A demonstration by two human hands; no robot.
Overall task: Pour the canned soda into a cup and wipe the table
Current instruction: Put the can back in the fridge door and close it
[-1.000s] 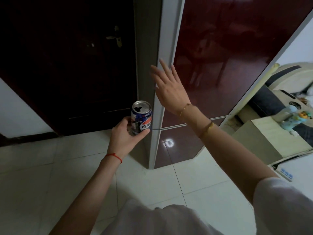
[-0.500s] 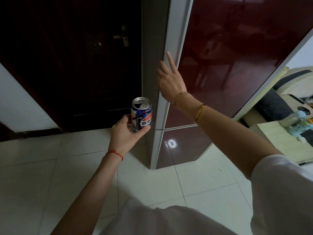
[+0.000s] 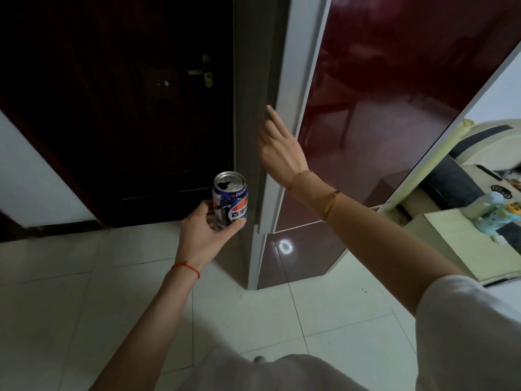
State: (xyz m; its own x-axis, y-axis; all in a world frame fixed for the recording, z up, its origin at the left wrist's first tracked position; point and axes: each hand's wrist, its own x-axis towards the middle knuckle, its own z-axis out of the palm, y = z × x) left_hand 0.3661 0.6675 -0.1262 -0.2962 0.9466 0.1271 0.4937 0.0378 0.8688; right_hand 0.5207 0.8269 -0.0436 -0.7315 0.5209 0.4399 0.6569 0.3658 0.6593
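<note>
Left hand (image 3: 201, 235) is gripping an opened Pepsi can (image 3: 230, 200) upright, thumb and fingers curling round its lower half, tab hole showing on top. The can is sitting just left of the fridge (image 3: 366, 108) door's white edge, not touching it. Right hand (image 3: 279, 148) is reaching up with fingers straight and close together, fingertips lying on that white edge — holding nothing. The dark wooden door (image 3: 127, 108) is standing left of the fridge, a grey wall strip between them. Pale floor tiles (image 3: 70, 306) are spreading below the fridge. A low cream cabinet (image 3: 451, 244) is crowding the fridge's right side.
</note>
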